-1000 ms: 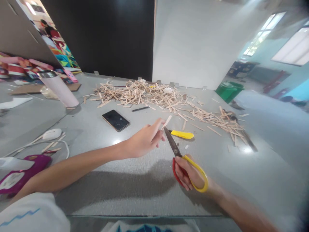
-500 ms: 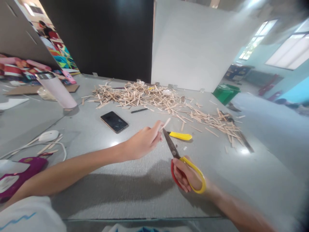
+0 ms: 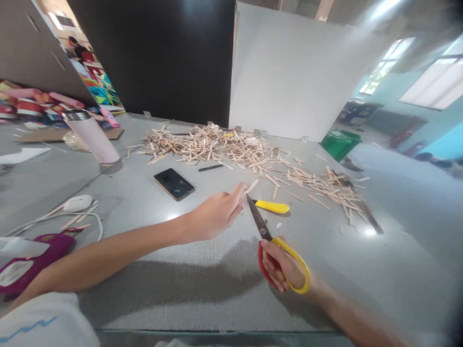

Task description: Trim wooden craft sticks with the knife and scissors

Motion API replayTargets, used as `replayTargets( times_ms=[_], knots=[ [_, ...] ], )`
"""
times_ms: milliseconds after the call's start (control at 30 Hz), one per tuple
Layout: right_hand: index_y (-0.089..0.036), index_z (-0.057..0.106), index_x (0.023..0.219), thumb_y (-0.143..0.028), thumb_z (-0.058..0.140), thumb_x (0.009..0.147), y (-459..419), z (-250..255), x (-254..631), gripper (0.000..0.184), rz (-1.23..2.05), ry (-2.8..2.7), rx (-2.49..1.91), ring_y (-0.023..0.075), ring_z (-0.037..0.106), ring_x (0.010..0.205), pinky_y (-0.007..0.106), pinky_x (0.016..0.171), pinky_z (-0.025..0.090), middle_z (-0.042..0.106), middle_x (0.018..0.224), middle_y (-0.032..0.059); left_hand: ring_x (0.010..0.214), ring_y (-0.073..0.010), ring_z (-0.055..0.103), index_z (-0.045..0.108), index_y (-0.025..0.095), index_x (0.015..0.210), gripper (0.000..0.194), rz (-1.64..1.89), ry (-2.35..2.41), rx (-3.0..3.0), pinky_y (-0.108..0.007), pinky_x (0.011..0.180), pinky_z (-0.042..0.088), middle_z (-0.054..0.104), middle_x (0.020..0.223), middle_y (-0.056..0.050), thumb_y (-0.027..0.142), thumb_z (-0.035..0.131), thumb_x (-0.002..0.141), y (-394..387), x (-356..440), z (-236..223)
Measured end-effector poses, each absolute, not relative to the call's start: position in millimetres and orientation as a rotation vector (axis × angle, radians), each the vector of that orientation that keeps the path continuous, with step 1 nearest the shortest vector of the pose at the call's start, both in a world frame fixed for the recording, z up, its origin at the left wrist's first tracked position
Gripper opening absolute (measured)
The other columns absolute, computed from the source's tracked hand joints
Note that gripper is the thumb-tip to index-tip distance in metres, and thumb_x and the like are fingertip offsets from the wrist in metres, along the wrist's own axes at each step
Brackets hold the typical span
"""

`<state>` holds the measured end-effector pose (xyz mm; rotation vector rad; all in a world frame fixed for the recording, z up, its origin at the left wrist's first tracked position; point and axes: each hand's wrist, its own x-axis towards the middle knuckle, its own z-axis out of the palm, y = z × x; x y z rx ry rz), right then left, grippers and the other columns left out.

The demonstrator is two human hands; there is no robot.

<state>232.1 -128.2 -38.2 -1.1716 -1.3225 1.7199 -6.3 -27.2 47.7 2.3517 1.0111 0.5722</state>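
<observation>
Pinched in the fingers of my left hand (image 3: 219,212) is a thin wooden stick (image 3: 252,186), its free end pointing up and to the right. My right hand (image 3: 284,265) is closed around the handles of the scissors (image 3: 264,230), one loop yellow and the other red. The dark blades look nearly closed, and their tips meet the stick beside my left fingertips; whether they grip it I cannot tell. Just behind the blades lies a yellow utility knife (image 3: 272,206). A small pale chip (image 3: 278,225) rests near the scissors.
A wide pile of wooden sticks (image 3: 217,144) spreads along upright black and white boards (image 3: 289,72). A phone (image 3: 174,183), a black pen (image 3: 211,167) and a pink bottle (image 3: 94,138) stand or lie left of centre. A purple object (image 3: 54,246) and white cable sit at far left.
The whole view has shifted slightly, so things appear a little right and lower. Both hands keep nearly the same pose, with the scissor tips still at the stick.
</observation>
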Motion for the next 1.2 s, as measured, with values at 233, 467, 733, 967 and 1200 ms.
replayTargets(
  times_ms=[233,467,733,967,1200],
  knots=[
    [-0.027,0.045,0.053,-0.077,0.057,0.102,-128.9,-40.2,232.8,0.071,1.738,-1.292,-1.184,0.0092,0.034,0.026,0.022,0.030,0.028,0.034,0.033,-0.0075,0.064,-0.0181,0.068,0.050,0.020,0.138,0.029,0.646,0.972,2.371,-0.029,0.066,0.050,0.073,0.083,-0.003,0.032,0.034,0.117,-25.7,-5.8,46.1],
    [-0.027,0.045,0.052,-0.079,0.055,0.102,-126.9,-43.2,233.0,0.073,1.757,-1.284,-1.158,0.0091,0.031,0.024,0.022,0.030,0.030,0.034,0.031,-0.0072,0.059,-0.0161,0.054,0.056,0.022,0.119,0.020,0.817,1.050,2.456,-0.031,0.061,0.032,0.058,0.071,0.004,0.023,0.036,0.115,-20.6,-6.3,43.6],
    [-0.027,0.047,0.055,-0.081,0.053,0.103,-128.1,-51.7,236.9,0.072,1.735,-1.298,-1.178,0.0100,0.032,0.024,0.023,0.028,0.030,0.037,0.032,-0.0065,0.055,-0.0150,0.047,0.054,0.023,0.102,0.026,0.860,1.079,2.403,-0.032,0.060,0.028,0.053,0.066,0.005,0.033,0.036,0.118,-20.8,-5.6,44.2],
    [-0.027,0.046,0.053,-0.074,0.054,0.106,-127.6,-51.3,236.2,0.071,1.733,-1.295,-1.156,0.0092,0.033,0.025,0.022,0.029,0.031,0.037,0.032,-0.0058,0.056,-0.0137,0.044,0.050,0.023,0.097,0.020,0.862,1.030,2.368,-0.031,0.060,0.030,0.053,0.067,0.005,0.029,0.041,0.114,-23.1,-5.5,47.1],
    [-0.026,0.049,0.057,-0.072,0.055,0.105,-127.5,-55.3,238.0,0.067,1.754,-1.265,-1.189,0.0093,0.032,0.025,0.021,0.028,0.031,0.037,0.032,-0.0066,0.052,-0.0130,0.043,0.052,0.023,0.097,0.017,0.856,1.023,2.353,-0.030,0.057,0.029,0.052,0.064,0.006,0.027,0.042,0.111,-24.1,-5.2,48.7]
  ],
)
